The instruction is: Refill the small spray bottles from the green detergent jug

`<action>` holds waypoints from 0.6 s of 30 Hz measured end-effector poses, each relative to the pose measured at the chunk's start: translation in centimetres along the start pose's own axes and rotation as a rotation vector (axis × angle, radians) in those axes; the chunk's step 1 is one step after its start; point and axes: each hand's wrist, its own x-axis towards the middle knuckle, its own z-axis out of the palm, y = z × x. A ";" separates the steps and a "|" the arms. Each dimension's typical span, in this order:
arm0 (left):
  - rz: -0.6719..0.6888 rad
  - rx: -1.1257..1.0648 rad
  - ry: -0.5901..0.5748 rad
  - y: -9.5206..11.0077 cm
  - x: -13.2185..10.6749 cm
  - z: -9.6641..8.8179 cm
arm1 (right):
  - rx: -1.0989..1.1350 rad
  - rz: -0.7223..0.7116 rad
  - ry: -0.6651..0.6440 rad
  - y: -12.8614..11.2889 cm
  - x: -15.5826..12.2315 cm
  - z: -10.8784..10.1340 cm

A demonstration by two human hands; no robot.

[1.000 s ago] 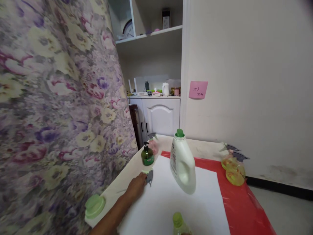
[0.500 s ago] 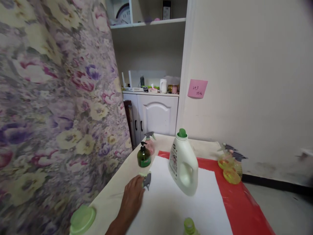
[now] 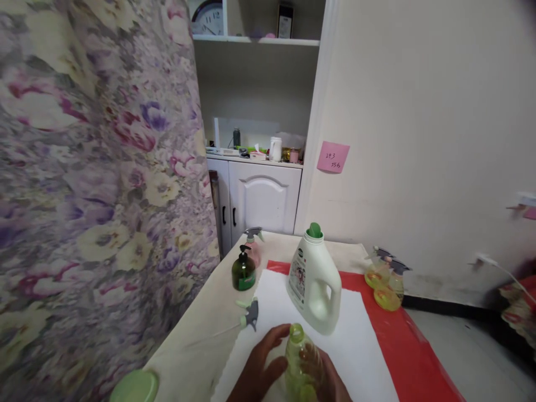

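A see-through yellow-green bottle [image 3: 295,363] with an uncapped neck stands at the near edge of the view. My right hand [image 3: 333,382] is wrapped round it from the right, its fingers showing through the plastic. On the other side, my left hand [image 3: 262,365] has thumb and forefinger apart, close to the neck; I cannot tell whether it touches. A grey and green spray trigger head [image 3: 251,314] with a long thin tube lies to the left, partly over the white sheet [image 3: 268,296]. Beyond the bottle stands a large pale green detergent jug [image 3: 316,285], uncapped, green spout showing.
A dark green pump bottle [image 3: 243,272] and a pink spray bottle [image 3: 253,252] stand at back left. Two yellow spray bottles [image 3: 388,293] are on the red sheet [image 3: 381,329] at right. A green lid [image 3: 136,386] lies near left. A floral curtain [image 3: 104,223] hangs beside the table.
My left hand has let go of the spray trigger head, leaving it on the table, and moved right to the bottle. My right hand has come into view around the bottle.
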 end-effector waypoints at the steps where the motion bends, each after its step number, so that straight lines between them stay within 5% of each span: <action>1: 0.021 -0.051 -0.033 0.0 -0.2 0.1 | 0.024 -0.045 -0.034 0.4 0.3 0.6; 9: -0.025 -0.139 -0.003 -0.4 -0.3 -0.3 | -0.081 -0.155 -0.027 1.7 1.0 3.0; 18: -0.032 0.004 0.148 -0.8 0.0 -0.4 | -0.192 -0.174 0.273 3.6 0.6 -0.3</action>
